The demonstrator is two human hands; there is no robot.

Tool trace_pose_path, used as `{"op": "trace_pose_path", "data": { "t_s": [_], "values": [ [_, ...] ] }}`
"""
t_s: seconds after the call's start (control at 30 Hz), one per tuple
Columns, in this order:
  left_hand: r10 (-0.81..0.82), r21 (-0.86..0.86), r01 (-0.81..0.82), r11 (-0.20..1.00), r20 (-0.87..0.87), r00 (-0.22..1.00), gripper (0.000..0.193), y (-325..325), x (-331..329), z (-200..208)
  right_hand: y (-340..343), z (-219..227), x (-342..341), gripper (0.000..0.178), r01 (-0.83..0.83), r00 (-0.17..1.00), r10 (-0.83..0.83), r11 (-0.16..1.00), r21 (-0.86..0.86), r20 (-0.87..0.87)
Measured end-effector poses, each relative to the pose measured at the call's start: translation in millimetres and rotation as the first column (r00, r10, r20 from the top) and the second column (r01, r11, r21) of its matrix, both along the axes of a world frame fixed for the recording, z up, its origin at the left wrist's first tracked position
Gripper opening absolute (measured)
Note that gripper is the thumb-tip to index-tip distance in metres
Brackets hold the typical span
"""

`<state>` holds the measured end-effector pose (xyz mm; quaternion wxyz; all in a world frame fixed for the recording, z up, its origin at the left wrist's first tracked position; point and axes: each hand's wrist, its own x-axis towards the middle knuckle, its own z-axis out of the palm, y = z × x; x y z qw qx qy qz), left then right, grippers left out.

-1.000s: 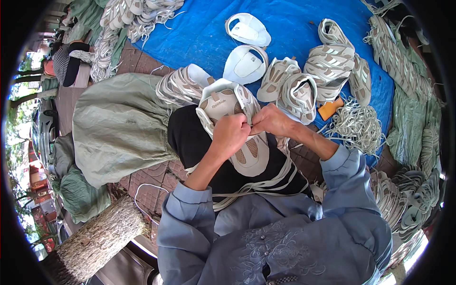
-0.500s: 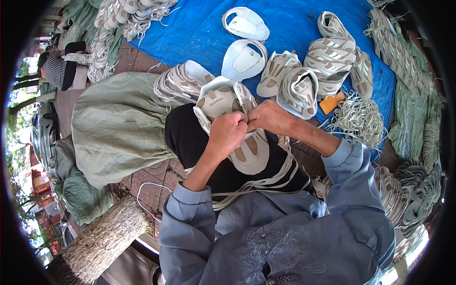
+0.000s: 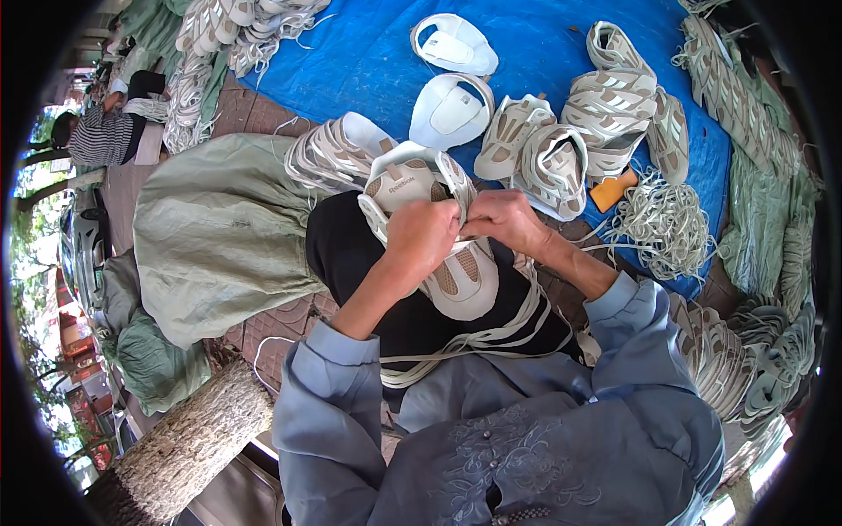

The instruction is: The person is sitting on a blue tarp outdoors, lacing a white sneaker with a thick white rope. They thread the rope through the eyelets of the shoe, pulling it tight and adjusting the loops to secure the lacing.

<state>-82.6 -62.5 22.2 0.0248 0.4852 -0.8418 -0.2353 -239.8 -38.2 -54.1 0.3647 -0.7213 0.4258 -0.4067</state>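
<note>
A beige and white shoe upper (image 3: 462, 285) lies across my black-covered lap, toe toward me, its tongue showing at the far end. Over its lacing opening, my left hand (image 3: 423, 235) is closed, fingertips pinching the edge of the upper. Close beside it on the right, my right hand (image 3: 509, 219) is closed too, thumb and fingers pinched at the eyelet edge, apparently on a thin pale shoelace. The fingers hide most of the lace and the eyelets. Several loose laces (image 3: 491, 336) hang over my lap below the toe.
A blue tarp (image 3: 351, 54) bears shoe uppers (image 3: 611, 110), white pieces (image 3: 452, 110), a lace heap (image 3: 664, 219) and an orange object (image 3: 613, 190). Nested uppers (image 3: 338, 149) stand left of my work. A grey-green sack (image 3: 219, 237) and a log (image 3: 197, 438) lie left; another person (image 3: 103, 136) sits beyond.
Both hands stay at the upper's opening. My right hand has turned and shifted slightly right, and my left elbow has swung outward. The distant person has leaned to the left.
</note>
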Motion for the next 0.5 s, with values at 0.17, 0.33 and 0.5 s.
{"op": "trace_pose_path", "data": {
  "t_s": [0.17, 0.33, 0.5],
  "values": [
    [-0.139, -0.176, 0.142, 0.974, 0.030, 0.990, 0.006, 2, 8, -7, -12, 41, -3, 0.029, -0.099, 0.993, 0.110, 0.969, 0.225, -0.037],
    [-0.346, -0.385, 0.470, 0.794, 0.350, 0.871, 0.010, 7, 9, -4, -22, 26, -4, 0.030, -0.175, 0.968, 0.134, 0.966, -0.189, -0.213],
    [-0.373, -0.504, 0.460, 0.731, 0.269, 0.888, 0.017, 10, 19, -5, -18, 38, -1, 0.026, -0.165, 0.966, 0.135, 0.978, -0.128, -0.221]
  ]
}}
